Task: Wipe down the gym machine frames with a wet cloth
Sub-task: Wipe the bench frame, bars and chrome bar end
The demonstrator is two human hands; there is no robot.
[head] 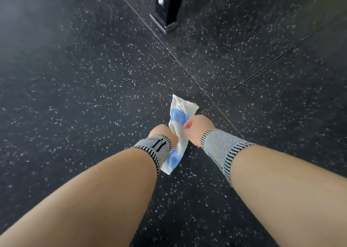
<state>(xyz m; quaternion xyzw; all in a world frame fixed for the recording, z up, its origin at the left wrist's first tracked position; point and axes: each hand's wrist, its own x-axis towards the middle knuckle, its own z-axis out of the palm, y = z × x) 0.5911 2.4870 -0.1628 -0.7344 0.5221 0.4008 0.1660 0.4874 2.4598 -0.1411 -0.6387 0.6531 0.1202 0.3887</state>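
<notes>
I see both hands held out in front of me over the floor (78, 81), close together, with the cloth (180, 128) between them. The right hand (197, 129) is curled into a fist around the cloth's middle, thumb on the fabric. The left hand (162, 132) sits just beside it, touching the cloth, and seems to grip it too, though its fingers are hidden behind the wrist so I cannot tell for sure how they lie. The cloth is white with blue patches; one end sticks up and away past the right hand, the other hangs down toward me under the left wrist. It is in the air, not touching the floor. Each wrist wears a black-and-white knitted band (223, 147). The floor is dark rubber with pale speckles, laid in large tiles with thin seams crossing just beyond the hands. At the top of the view stands a black machine leg (165, 8) with a flat foot plate on the floor, well apart from the hands and cloth. The picture is a little blurred.
</notes>
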